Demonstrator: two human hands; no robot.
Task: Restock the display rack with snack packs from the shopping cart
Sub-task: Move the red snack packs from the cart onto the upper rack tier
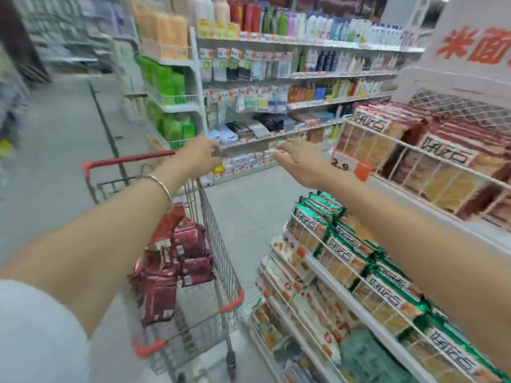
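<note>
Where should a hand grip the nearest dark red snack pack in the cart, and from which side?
Likely its upper edge, from above: the dark red snack pack stands tilted against the pile, top exposed, while the shopping cart wire walls close off its sides.

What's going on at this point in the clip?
A person stands in a store aisle with both arms stretched forward. The left hand is at the red handle of the shopping cart; blur hides whether it grips. The right hand is open and empty. Dark red snack packs lie in the cart, beside the display rack.
</note>
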